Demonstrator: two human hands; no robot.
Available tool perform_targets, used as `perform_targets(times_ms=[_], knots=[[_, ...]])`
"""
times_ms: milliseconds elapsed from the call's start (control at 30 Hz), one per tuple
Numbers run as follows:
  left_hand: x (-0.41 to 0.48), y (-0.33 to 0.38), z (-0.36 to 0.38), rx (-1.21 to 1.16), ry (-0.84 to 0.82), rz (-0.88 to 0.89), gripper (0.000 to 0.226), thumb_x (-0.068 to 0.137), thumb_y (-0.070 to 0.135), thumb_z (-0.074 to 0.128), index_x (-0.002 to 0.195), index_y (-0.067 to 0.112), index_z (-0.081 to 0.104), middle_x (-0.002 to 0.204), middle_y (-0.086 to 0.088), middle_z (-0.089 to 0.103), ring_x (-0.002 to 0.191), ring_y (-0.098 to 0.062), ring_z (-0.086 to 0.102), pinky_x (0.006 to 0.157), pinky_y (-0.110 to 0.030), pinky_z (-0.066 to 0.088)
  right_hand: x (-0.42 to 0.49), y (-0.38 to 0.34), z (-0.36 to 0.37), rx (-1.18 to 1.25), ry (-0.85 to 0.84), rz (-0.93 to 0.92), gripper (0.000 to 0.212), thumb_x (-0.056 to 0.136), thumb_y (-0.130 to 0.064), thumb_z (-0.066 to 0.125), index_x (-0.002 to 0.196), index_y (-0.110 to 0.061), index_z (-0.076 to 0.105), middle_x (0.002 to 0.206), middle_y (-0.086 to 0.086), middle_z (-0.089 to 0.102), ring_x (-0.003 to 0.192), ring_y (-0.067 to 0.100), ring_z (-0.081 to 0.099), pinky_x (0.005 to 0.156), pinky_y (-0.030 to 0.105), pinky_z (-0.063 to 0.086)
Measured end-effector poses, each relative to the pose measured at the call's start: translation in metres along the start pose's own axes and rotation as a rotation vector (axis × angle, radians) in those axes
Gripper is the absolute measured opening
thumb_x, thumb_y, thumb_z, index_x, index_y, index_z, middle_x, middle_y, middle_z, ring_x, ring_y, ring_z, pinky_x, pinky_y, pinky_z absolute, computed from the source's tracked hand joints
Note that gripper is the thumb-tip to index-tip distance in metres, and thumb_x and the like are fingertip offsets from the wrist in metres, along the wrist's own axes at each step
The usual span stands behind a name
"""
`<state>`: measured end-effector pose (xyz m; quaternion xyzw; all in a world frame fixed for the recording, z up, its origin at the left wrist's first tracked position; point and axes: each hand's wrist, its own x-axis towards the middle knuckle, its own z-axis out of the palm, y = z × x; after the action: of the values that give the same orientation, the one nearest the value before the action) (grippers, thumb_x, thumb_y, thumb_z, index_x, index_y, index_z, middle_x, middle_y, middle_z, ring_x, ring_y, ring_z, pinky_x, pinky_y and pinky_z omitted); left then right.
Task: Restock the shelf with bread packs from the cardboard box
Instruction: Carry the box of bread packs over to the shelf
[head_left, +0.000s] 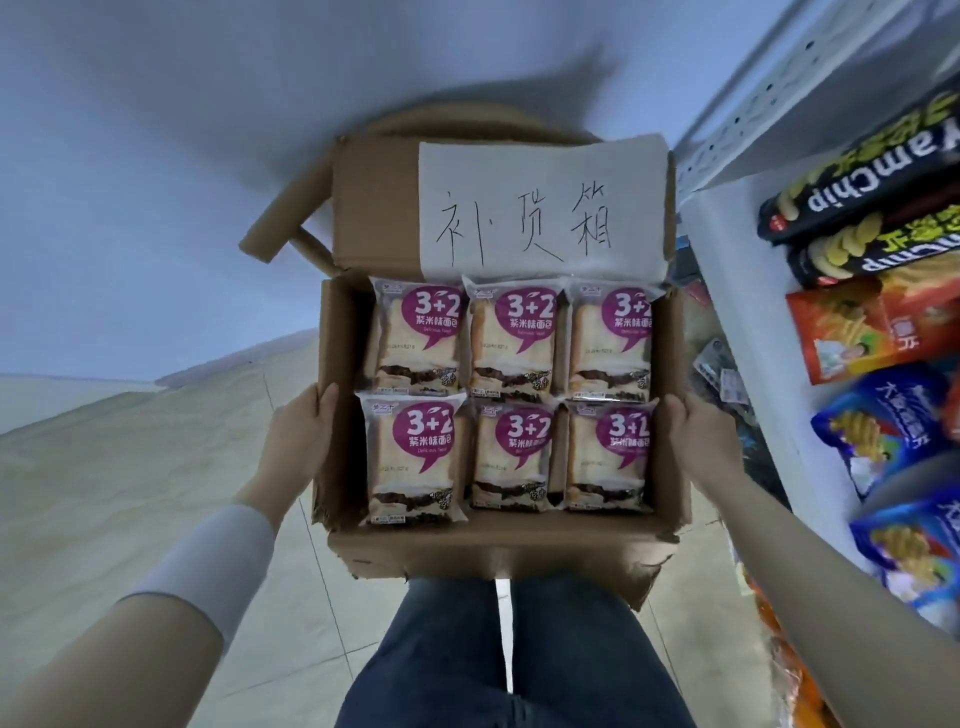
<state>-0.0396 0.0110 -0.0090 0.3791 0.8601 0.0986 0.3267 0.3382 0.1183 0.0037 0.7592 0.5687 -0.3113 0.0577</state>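
My left hand (298, 436) and right hand (693, 441) clasp the cardboard box (493, 540) sides; uneven grip could tip it, spilling bread packs (511, 395).

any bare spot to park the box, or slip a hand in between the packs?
Bare floor left of the cardboard box is the open patch. The shelf on the right is crowded with snack packs. Inside, six bread packs sit edge to edge; the only slack is a strip along the left wall. Left hand and right hand hold the sides.
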Motion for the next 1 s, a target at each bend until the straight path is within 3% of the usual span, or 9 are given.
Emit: perform_targets(times_ms=[200,333,433,533,667,767,900,1000], knots=[[-0.020,0.021,-0.015,0.104,-0.066,0.237,0.037,0.099,0.033,0.032,0.076,0.008,0.047,0.076,-0.014,0.053,0.071,-0.030,0.048,0.065,-0.036,0.035,-0.090,0.045,-0.003,0.095,0.151,0.160,0.037,0.099,-0.022,0.036,0.099,0.008,0.058,0.102,0.032,0.062,0.096,0.043,0.057,0.069,0.036,0.034],[-0.052,0.048,-0.017,0.155,-0.135,0.371,0.035,0.099,0.031,0.032,0.085,0.006,0.051,0.084,-0.015,0.056,0.077,-0.029,0.049,0.070,-0.037,0.037,-0.157,0.085,-0.002,0.159,0.205,0.283,0.038,0.100,-0.023,0.035,0.101,0.009,0.056,0.103,0.033,0.060,0.100,0.045,0.055,0.079,0.042,0.040],[-0.080,0.070,-0.009,0.195,-0.187,0.480,0.039,0.099,0.033,0.031,0.100,0.004,0.057,0.094,-0.018,0.060,0.088,-0.036,0.055,0.080,-0.042,0.043,-0.209,0.125,0.006,0.271,0.249,0.408,0.036,0.100,-0.026,0.035,0.094,0.003,0.056,0.093,0.026,0.060,0.091,0.039,0.057,0.068,0.036,0.037],[-0.111,0.092,0.012,0.226,-0.239,0.621,0.041,0.098,0.035,0.033,0.104,0.004,0.058,0.096,-0.020,0.064,0.089,-0.037,0.058,0.078,-0.041,0.044,-0.264,0.170,0.021,0.403,0.320,0.531,0.030,0.099,-0.029,0.035,0.082,-0.009,0.050,0.079,0.014,0.054,0.076,0.030,0.053,0.064,0.031,0.033],[-0.172,0.118,0.050,0.258,-0.371,0.794,0.036,0.097,0.035,0.035,0.089,0.008,0.058,0.078,-0.008,0.060,0.078,-0.030,0.058,0.067,-0.036,0.039,-0.348,0.233,0.046,0.515,0.425,0.694,0.030,0.098,-0.028,0.038,0.076,-0.010,0.049,0.069,0.010,0.051,0.071,0.031,0.053,0.061,0.033,0.035],[-0.228,0.135,0.087,0.318,-0.469,0.896,0.036,0.097,0.036,0.036,0.090,0.009,0.059,0.079,-0.009,0.062,0.079,-0.030,0.060,0.066,-0.036,0.041,-0.412,0.280,0.070,0.612,0.480,0.809,0.032,0.098,-0.025,0.038,0.080,-0.004,0.055,0.077,0.023,0.060,0.078,0.039,0.059,0.064,0.037,0.043],[-0.314,0.151,0.144,0.435,-0.552,1.029,0.041,0.097,0.036,0.036,0.090,0.002,0.058,0.087,-0.022,0.062,0.087,-0.040,0.058,0.077,-0.044,0.044,-0.493,0.343,0.103,0.653,0.549,0.976,0.033,0.098,-0.021,0.041,0.083,0.003,0.059,0.084,0.030,0.063,0.083,0.043,0.059,0.062,0.033,0.033],[-0.382,0.161,0.191,0.504,-0.614,1.125,0.042,0.098,0.033,0.037,0.073,0.002,0.050,0.067,-0.021,0.054,0.072,-0.038,0.056,0.064,-0.039,0.037,-0.549,0.386,0.129,0.729,0.603,1.075,0.034,0.098,-0.016,0.042,0.075,0.005,0.058,0.077,0.028,0.061,0.077,0.041,0.058,0.059,0.032,0.027]])
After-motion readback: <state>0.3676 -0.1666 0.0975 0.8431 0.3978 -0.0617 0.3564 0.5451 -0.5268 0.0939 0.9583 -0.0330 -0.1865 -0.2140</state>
